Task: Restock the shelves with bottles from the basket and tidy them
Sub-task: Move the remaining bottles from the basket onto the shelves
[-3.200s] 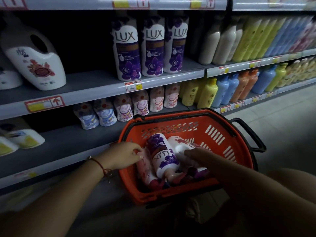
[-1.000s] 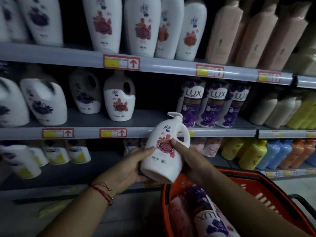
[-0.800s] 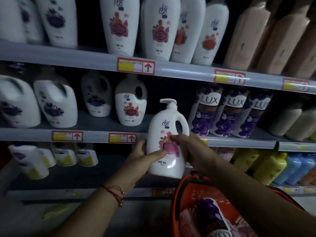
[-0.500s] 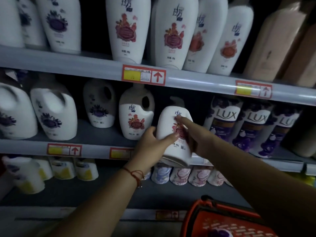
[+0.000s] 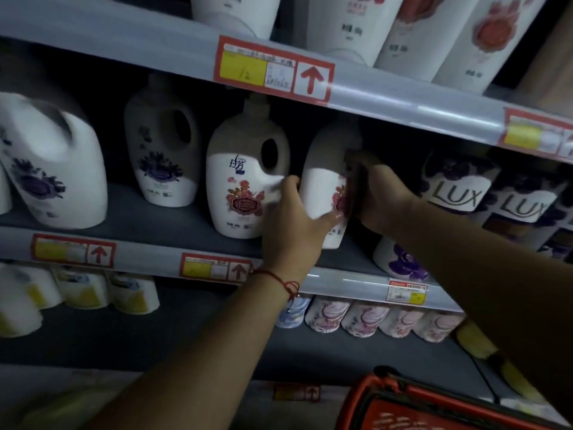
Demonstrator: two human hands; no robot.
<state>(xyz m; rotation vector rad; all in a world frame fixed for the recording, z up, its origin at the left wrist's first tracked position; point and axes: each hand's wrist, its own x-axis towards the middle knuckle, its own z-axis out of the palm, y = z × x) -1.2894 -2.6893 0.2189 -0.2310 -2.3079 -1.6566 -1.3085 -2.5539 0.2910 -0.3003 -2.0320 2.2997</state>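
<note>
While both hands grip it, left hand (image 5: 291, 221) low on its near side and right hand (image 5: 383, 197) on its right flank, a white rose-label bottle (image 5: 322, 193) reaches the middle shelf (image 5: 173, 218), just right of a matching jug (image 5: 245, 181). Next, apparently: set it down, label forward, then release.

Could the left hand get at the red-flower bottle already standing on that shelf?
Probably yes: the left hand grips the new bottle right beside the red-flower bottle, with nothing between them. It would have to let go first.
</note>
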